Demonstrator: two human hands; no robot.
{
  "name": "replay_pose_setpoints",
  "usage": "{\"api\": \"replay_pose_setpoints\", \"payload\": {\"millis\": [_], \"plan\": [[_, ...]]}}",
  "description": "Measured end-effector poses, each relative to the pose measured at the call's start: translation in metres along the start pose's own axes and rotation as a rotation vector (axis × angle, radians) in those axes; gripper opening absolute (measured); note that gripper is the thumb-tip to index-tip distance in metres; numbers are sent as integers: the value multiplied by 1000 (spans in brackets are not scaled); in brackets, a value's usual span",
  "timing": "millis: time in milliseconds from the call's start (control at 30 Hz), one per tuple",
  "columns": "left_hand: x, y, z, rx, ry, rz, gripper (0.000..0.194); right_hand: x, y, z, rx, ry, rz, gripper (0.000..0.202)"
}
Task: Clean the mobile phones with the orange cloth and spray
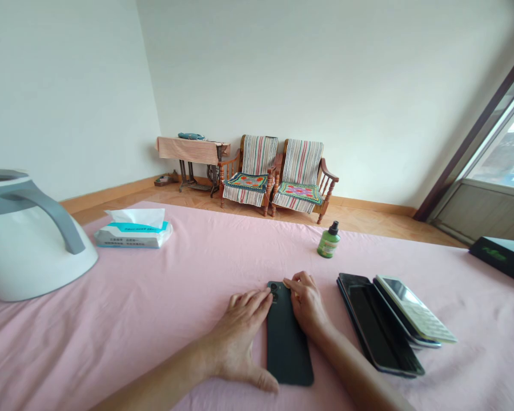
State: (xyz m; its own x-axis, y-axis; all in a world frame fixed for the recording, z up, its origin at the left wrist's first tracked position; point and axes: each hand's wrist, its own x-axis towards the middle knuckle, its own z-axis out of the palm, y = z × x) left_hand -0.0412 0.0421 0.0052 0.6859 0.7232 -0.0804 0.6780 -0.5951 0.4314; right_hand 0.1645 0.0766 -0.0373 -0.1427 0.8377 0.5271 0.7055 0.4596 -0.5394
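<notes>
A dark phone [289,348] lies back up on the pink cloth [205,240], well in from the far edge, its camera end pointing toward that edge. The left hand [235,337] is spread wide: its fingers touch the phone's camera corner, and its thumb reaches toward the nearer left corner. The right hand [307,305] has its fingers bent close together at the opposite upper corner; whether they grip the phone, one cannot tell. To the right lie a black phone [374,325] and a pale device [415,308], each atop another slim device. Toward the far edge stands a green bottle [328,245]. A tissue pack [132,234] sits near the far left corner, with a white kettle [29,245] by the left edge. A black box [499,260] rests at the far right.
</notes>
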Motion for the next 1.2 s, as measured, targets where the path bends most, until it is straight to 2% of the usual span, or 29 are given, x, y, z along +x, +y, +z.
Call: {"api": "replay_pose_setpoints", "payload": {"millis": [100, 333, 533, 633, 733, 833, 967, 1033, 1133, 1200], "plan": [[0, 0, 0, -8, 15, 8, 124, -12, -5, -8, 11, -26, -24, 37], [1, -3, 3, 13, 26, 27, 124, -67, -36, -31, 85, -141, -23, 42], [3, -8, 9, 29, 29, 15, 124, -104, -42, -32, 109, -143, -97, 37], [3, -7, 11, 27, 34, 12, 124, -114, -41, -32, 81, -182, -108, 31], [3, -6, 9, 20, 28, 6, 123, -103, -41, -32, 92, -221, -74, 31], [2, -4, 7, 10, 25, 5, 122, -70, -37, -29, 78, -221, -22, 36], [1, -2, 4, -7, 36, 24, 122, -19, -22, -10, 12, -119, 1, 39], [1, 0, 3, -18, 33, 20, 123, -3, -15, 2, 4, -89, 15, 40], [1, 1, 3, -47, 28, -12, 126, 4, -12, 13, 7, -77, 17, 42], [1, 1, 5, -73, 45, -23, 131, 0, -16, 12, 22, -96, 2, 44]]}}
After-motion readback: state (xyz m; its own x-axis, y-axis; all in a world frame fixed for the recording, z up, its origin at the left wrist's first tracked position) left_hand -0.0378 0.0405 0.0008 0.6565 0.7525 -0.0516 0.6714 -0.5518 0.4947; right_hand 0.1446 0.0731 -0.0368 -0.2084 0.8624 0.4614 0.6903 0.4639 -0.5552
